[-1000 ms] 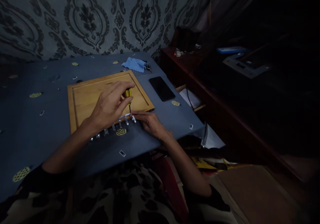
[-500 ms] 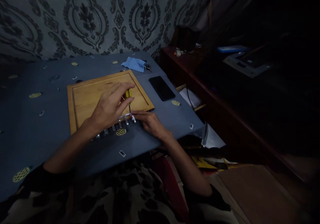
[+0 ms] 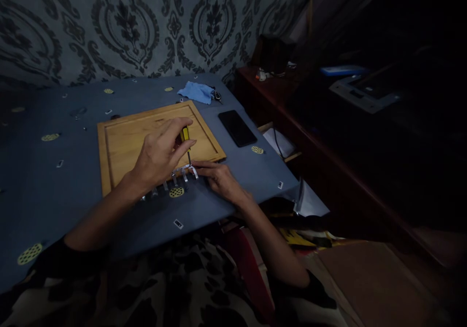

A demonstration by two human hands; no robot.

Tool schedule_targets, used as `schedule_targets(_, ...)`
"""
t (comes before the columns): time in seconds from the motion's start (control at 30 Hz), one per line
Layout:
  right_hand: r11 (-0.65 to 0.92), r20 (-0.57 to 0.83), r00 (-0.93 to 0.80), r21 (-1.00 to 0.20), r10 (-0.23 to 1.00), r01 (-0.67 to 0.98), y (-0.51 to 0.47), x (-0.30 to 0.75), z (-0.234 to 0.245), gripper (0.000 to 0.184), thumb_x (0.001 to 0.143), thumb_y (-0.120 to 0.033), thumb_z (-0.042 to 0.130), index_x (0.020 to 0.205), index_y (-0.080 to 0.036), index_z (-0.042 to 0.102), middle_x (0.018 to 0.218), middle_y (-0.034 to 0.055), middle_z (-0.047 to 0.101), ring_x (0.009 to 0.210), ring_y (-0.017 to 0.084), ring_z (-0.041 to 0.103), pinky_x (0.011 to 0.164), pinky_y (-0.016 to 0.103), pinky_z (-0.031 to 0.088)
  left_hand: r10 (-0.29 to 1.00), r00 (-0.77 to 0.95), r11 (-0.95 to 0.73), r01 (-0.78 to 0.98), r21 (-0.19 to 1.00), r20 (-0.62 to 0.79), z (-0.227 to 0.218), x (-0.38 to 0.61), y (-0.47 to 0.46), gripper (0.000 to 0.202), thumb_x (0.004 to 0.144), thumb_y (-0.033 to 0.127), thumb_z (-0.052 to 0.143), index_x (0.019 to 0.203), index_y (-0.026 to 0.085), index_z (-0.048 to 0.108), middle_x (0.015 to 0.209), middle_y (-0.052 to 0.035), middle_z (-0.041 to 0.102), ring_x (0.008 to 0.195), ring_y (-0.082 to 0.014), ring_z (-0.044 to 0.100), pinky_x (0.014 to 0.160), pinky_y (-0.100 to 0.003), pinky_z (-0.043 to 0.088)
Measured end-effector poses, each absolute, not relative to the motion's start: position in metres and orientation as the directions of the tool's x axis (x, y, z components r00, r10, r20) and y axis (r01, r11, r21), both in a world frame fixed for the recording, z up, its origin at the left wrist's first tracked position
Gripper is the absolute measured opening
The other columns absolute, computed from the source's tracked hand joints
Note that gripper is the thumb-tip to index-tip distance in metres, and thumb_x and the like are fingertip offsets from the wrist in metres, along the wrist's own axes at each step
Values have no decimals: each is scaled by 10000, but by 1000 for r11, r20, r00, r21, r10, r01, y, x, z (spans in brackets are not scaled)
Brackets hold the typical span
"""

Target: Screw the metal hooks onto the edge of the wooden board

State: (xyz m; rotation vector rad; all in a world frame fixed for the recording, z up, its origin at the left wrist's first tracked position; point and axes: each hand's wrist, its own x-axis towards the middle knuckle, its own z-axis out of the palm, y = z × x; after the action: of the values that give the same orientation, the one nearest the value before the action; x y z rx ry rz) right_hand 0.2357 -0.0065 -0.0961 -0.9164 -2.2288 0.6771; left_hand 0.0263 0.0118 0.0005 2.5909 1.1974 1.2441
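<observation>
- The left hand (image 3: 160, 154) is closed narrowly around a small yellow-handled screwdriver (image 3: 186, 135) with a thin metal shaft; thumb and fingertips pinch the handle, and the tool stands almost upright with its tip pointing down.
- The tip meets the right end of a long silver metal strip (image 3: 174, 177) carrying a row of small hooks; the strip lies along the near edge of the board, and its hooks hang toward the person.
- The right hand (image 3: 219, 179) lies low on the surface, fingers stretched forward and close together, tips on that same end of the strip just beside the screwdriver tip (whether they pinch it or only press on it, I cannot tell).
- A rectangular light wooden board (image 3: 120, 139) with a raised rim lies on the blue surface (image 3: 54, 190), touching the strip.
- A flat black phone (image 3: 237, 128) lies just right of the board; a crumpled light-blue cloth (image 3: 197, 92) sits behind it, near the patterned wall.
- A round yellow dotted sticker (image 3: 176, 191) lies just in front of the strip; others like it are scattered well apart.
- A dark reddish wooden cabinet (image 3: 277, 98) stands to the right, dimly lit.
</observation>
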Motion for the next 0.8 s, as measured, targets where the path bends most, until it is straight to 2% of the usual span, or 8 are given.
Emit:
schedule_targets(0.13, 626, 350, -560, -650, 751, 431, -6, 235, -96, 702, 774, 122, 441, 1262, -273, 754, 1393, 34, 700, 1278, 199, 678, 1112, 383, 541, 648, 388, -702, 638, 317, 656, 0, 26, 12, 300, 972, 230, 669, 1253, 154, 598, 1081, -58, 729, 836, -138, 703, 803, -270, 601)
schedule_targets(0.47, 630, 350, -560, -633, 751, 450, -7, 235, -95, 683, 777, 124, 455, 1245, -267, 764, 1387, 39, 704, 1264, 200, 688, 1101, 364, 546, 625, 391, -705, 655, 273, 676, -3, 29, 12, 332, 973, 164, 636, 1297, 132, 574, 1078, -72, 724, 903, -178, 717, 838, -308, 610)
schedule_targets(0.6, 630, 353, -556, -632, 752, 451, -7, 235, -96, 671, 782, 120, 459, 1252, -256, 758, 1388, 45, 704, 1261, 198, 689, 1096, 371, 551, 639, 364, -687, 667, 289, 678, -5, 30, 13, 320, 970, 154, 637, 1283, 134, 576, 1141, -86, 726, 986, -191, 724, 875, -309, 609)
schedule_targets(0.8, 622, 337, -562, -641, 755, 450, -7, 235, -94, 708, 768, 134, 455, 1263, -278, 749, 1397, 23, 699, 1276, 183, 679, 1099, 358, 546, 664, 329, -658, 684, 315, 672, -7, 29, 15, 324, 965, 207, 663, 1275, 155, 585, 1132, -69, 730, 941, -183, 723, 864, -304, 601)
